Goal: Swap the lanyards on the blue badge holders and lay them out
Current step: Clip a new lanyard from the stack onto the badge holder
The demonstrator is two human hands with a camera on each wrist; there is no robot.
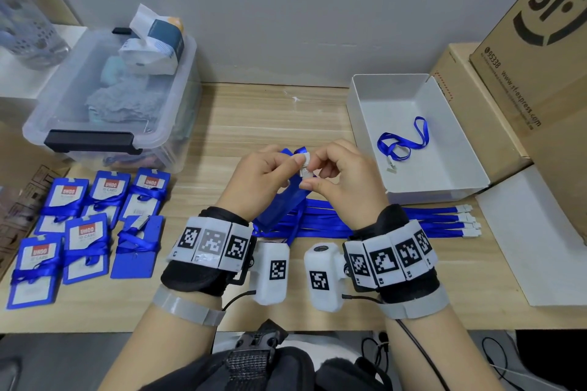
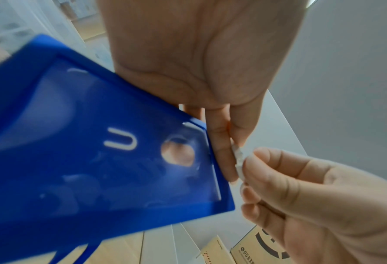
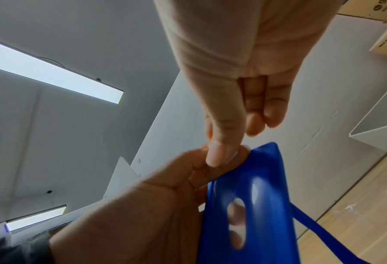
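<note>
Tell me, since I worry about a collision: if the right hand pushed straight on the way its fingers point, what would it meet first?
Likely the left hand: the right hand points at it across the white clip both pinch, though depth is unclear.

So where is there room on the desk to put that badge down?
Bare wood shows between the clear bin and the white box, and along the front edge below the wrapped badge holders. The left side and the lanyards under the hands are crowded.
</note>
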